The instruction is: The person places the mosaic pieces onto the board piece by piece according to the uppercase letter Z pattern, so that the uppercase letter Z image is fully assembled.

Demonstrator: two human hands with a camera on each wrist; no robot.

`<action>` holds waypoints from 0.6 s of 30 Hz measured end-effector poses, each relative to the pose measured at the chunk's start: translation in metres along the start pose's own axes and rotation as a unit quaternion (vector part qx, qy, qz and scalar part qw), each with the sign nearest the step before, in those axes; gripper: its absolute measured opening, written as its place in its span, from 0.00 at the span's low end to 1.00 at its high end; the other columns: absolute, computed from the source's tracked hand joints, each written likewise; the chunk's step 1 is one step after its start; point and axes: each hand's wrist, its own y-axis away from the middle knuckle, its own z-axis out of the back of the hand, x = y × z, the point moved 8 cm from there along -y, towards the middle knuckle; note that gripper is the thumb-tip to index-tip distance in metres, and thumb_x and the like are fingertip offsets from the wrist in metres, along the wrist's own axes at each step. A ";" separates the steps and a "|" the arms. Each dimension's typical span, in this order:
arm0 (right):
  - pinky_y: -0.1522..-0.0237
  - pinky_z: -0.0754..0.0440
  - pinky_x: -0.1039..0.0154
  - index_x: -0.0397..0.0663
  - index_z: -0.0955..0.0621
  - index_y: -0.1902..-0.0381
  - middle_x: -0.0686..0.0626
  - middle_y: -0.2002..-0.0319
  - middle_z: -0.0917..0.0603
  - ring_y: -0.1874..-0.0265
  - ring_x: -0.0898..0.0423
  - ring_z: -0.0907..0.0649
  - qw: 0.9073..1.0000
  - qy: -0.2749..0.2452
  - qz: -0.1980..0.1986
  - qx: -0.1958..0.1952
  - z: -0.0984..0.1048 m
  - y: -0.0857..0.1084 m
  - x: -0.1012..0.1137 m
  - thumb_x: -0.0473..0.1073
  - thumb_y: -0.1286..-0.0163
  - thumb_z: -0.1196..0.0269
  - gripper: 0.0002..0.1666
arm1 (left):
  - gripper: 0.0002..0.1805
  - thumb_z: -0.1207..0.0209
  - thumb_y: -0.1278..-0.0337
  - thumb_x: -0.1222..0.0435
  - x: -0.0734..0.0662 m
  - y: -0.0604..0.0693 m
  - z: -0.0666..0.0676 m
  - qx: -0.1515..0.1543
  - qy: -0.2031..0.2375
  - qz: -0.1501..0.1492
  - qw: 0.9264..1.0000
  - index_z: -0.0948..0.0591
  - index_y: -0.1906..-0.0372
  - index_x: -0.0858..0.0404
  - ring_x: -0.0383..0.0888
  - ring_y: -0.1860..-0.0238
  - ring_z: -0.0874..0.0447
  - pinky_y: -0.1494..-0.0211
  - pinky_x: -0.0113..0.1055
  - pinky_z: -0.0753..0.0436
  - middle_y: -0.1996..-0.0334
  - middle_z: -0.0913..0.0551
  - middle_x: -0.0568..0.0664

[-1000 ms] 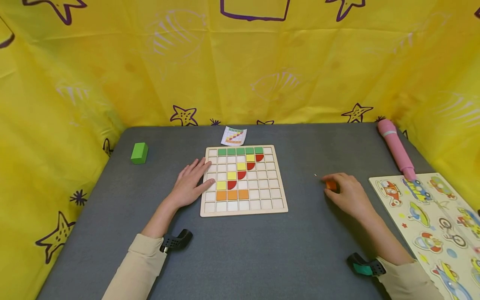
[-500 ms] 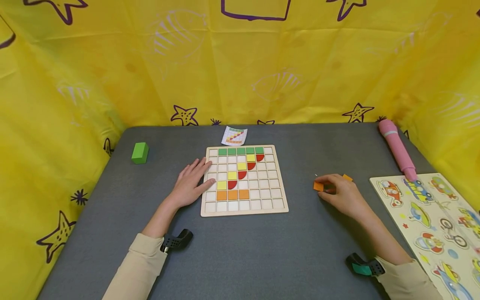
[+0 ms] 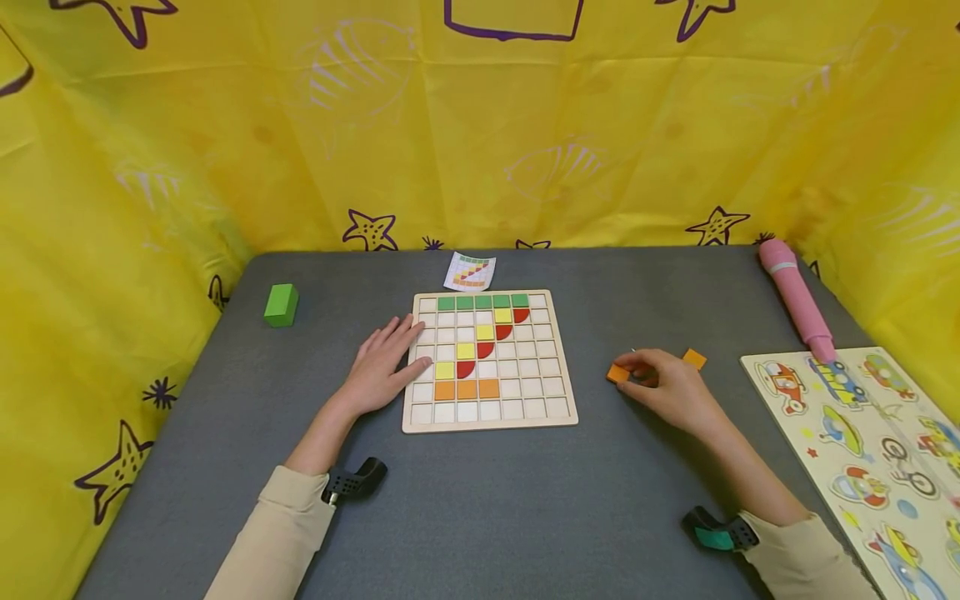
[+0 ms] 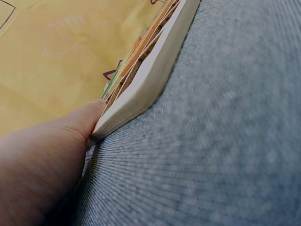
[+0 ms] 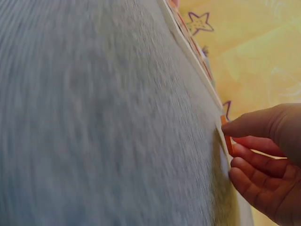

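A wooden grid board (image 3: 525,367) lies mid-table, with green squares along its top row, a diagonal of yellow squares and red quarter circles, and three orange squares lower down. My left hand (image 3: 381,367) rests flat with straight fingers on the board's left edge; the thumb also shows on the rim in the left wrist view. To the right of the board, my right hand (image 3: 667,387) pinches an orange square tile (image 3: 618,373) between thumb and fingertips, just over the table. Another orange tile (image 3: 694,358) lies behind that hand. In the right wrist view the pinched orange tile (image 5: 227,136) is seen edge-on.
A small pattern card (image 3: 469,272) lies behind the board. A green block (image 3: 281,305) stands at the left. On the right are a pink microphone-like object (image 3: 795,300) and a picture puzzle board (image 3: 847,442). Yellow cloth (image 3: 465,125) hangs behind the table.
My right hand has moved left with the orange tile pinched in it, and a second orange tile has come into view behind it. My left hand has stayed on the board.
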 end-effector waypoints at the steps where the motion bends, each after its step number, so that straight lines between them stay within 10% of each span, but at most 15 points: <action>1: 0.61 0.18 0.58 0.40 0.16 0.53 0.44 0.57 0.15 0.62 0.50 0.18 1.000 -0.004 0.001 0.002 -0.002 -0.001 0.002 0.34 0.40 0.30 0.16 | 0.38 0.48 0.30 0.50 0.000 0.000 0.000 0.000 0.000 0.000 1.000 0.44 0.24 0.63 0.57 0.23 0.61 0.28 0.57 0.60 0.23 0.51 0.59; 18: 0.64 0.20 0.63 0.45 0.15 0.54 0.52 0.62 0.16 0.65 0.56 0.21 0.995 -0.071 0.043 0.051 -0.040 -0.024 0.051 0.38 0.41 0.28 0.16 | 0.38 0.48 0.30 0.50 -0.001 0.000 0.000 0.003 -0.001 0.003 1.000 0.44 0.24 0.62 0.57 0.24 0.61 0.28 0.58 0.60 0.23 0.51 0.59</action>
